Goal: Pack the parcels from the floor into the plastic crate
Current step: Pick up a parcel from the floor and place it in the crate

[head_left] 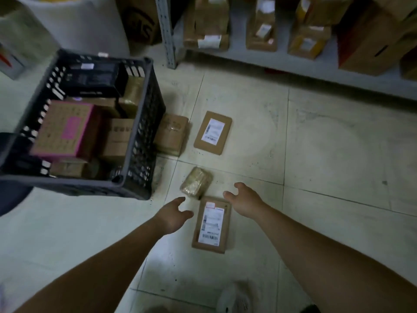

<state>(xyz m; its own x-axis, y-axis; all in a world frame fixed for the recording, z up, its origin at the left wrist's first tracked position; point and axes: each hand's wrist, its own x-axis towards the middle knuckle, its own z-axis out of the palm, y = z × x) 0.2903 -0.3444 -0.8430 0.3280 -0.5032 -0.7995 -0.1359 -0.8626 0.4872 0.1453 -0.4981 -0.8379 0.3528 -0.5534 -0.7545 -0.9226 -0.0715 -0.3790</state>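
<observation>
A dark plastic crate (137, 141) stands on the floor at the left, holding several parcels, among them a pink-edged box (65, 129) and a black box (90, 80). On the tiled floor lie a flat brown parcel with a white label (212, 224), a small tape-wrapped parcel (195, 181), a second flat labelled parcel (213, 132) and a brown box (172, 134) against the crate's side. My left hand (174, 213) and my right hand (243, 199) hover on either side of the nearest flat parcel, fingers spread, holding nothing.
A metal shelf (293, 68) along the back right carries several cardboard boxes. A large white sack (74, 26) and more boxes stand behind the crate. My shoe (234, 299) shows at the bottom edge.
</observation>
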